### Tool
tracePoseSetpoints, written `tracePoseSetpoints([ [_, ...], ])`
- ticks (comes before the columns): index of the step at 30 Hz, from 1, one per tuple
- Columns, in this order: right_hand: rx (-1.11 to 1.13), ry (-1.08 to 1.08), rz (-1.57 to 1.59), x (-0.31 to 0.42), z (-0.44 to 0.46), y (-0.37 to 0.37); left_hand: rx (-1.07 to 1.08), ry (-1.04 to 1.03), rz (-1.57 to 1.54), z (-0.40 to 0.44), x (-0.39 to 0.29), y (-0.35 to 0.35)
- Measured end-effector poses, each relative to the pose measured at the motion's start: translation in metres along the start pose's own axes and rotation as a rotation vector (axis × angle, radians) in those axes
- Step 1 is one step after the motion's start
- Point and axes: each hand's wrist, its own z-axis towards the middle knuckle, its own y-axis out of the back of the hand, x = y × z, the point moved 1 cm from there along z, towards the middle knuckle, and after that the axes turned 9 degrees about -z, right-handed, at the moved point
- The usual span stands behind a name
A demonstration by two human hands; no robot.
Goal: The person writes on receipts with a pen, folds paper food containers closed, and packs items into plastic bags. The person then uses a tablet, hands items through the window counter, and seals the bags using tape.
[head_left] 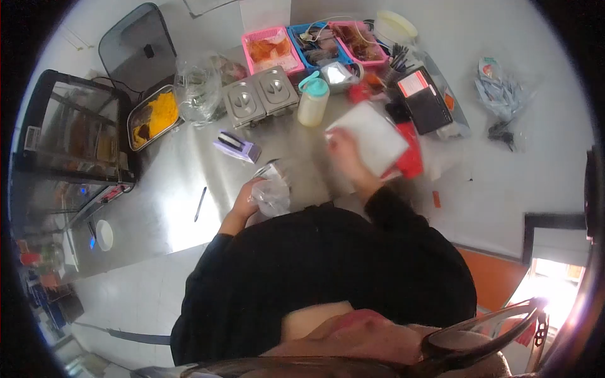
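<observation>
My left hand is closed around a crumpled clear plastic bag near the front edge of the steel counter. Something dark and silvery shows at the top of the bag, too unclear to name. My right hand is smeared by motion at the left edge of a flat white sheet or stack. Its fingers look bent, but I cannot tell whether they grip anything. Red material lies under and beside the white stack. A lilac tape dispenser rests ahead of my left hand.
Behind stand a bottle with a turquoise lid, lidded steel containers and food-filled pink and blue baskets. A tray of yellow food sits left, near a glass display case. A black pen lies on the counter.
</observation>
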Motion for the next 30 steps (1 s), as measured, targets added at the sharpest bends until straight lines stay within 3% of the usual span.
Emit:
tracePoseSetpoints([
  [1,0.179,-0.031,-0.186,-0.001,-0.035,-0.025,0.040,-0.127,0.093,0.000,0.006,0.002],
  [2,0.176,-0.059,-0.075,-0.028,-0.053,-0.059,0.081,-0.258,0.188,0.003,0.018,0.005],
  [3,0.310,-0.126,-0.111,-0.048,-0.067,-0.086,0.122,-0.395,0.284,0.004,0.023,0.007],
  [4,0.444,-0.190,-0.147,-0.063,-0.072,-0.105,0.040,-0.164,0.151,0.004,0.018,0.004],
  [6,0.440,0.133,-0.367,-0.094,-0.064,-0.128,-0.119,0.291,-0.099,0.000,0.001,-0.003],
  [9,0.514,0.457,-0.705,-0.091,-0.056,-0.130,-0.062,-0.487,0.703,-0.003,-0.003,0.010],
  [10,0.553,0.537,-0.822,-0.086,-0.055,-0.125,-0.008,-0.455,0.670,-0.001,0.001,0.012],
  [13,0.672,0.588,-0.775,-0.076,-0.061,-0.115,0.162,-0.360,0.580,0.011,0.006,0.014],
  [16,0.639,0.677,-0.786,-0.057,-0.076,-0.114,0.287,-0.322,0.554,0.014,-0.002,0.021],
  [19,0.518,1.091,-0.866,-0.068,-0.077,-0.111,0.283,-0.373,0.577,0.015,-0.004,0.025],
  [22,0.560,1.019,-0.811,-0.073,-0.076,-0.111,0.315,-0.401,0.582,0.020,0.017,0.026],
  [25,0.672,0.786,-0.811,-0.061,-0.080,-0.115,0.313,-0.394,0.546,0.024,0.024,0.028],
  [27,0.606,0.808,-0.797,-0.060,-0.083,-0.115,0.283,-0.419,0.519,0.019,0.014,0.029],
  [28,0.577,0.818,-0.789,-0.060,-0.086,-0.116,0.195,-0.257,0.455,0.016,0.015,0.028],
  [30,0.298,0.827,-0.825,-0.079,-0.098,-0.118,0.013,0.069,0.321,0.008,0.016,0.020],
])
